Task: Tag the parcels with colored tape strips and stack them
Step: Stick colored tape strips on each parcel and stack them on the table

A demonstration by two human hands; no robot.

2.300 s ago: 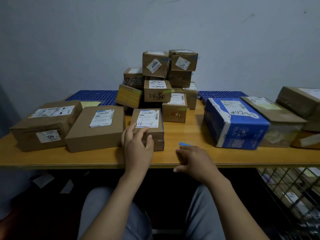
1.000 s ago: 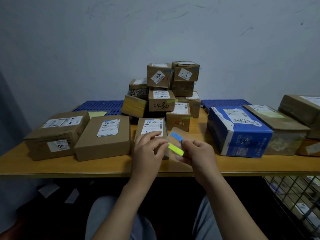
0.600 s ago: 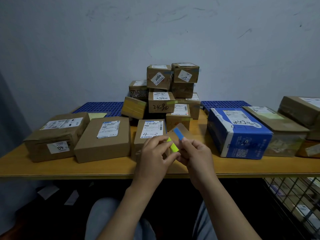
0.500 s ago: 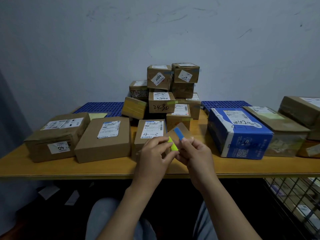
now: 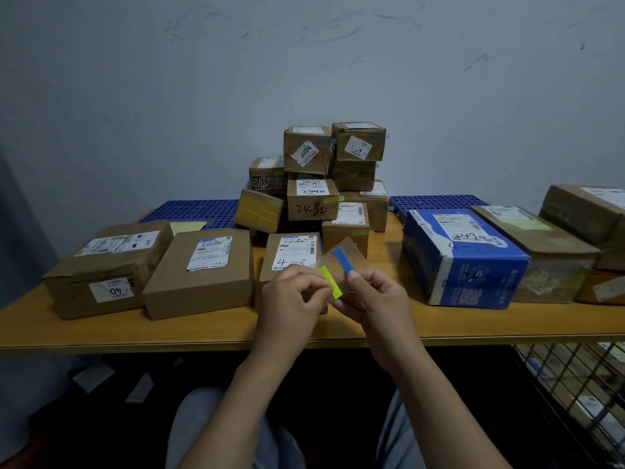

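Above the table's front edge my right hand [image 5: 375, 301] holds a clear backing sheet [image 5: 351, 257] that carries a blue tape strip [image 5: 342, 261] and a yellow-green tape strip [image 5: 330, 280]. My left hand [image 5: 292, 299] pinches the yellow-green strip at its left edge. Just behind my hands lies a small brown parcel [image 5: 292, 253] with a white label marked 4-3. A pile of several small brown parcels [image 5: 313, 198] stands at the back middle of the table.
Two wide brown parcels [image 5: 199, 275] [image 5: 105, 265] lie on the left of the wooden table [image 5: 203, 328]. A blue box [image 5: 463, 257] and more brown parcels [image 5: 541, 252] sit on the right. A wire basket [image 5: 575, 394] stands below right. My knees are under the table edge.
My right hand picked the tape sheet up from the table and both hands came together at it. My left hand left the 4-3 parcel and now pinches the yellow-green strip.
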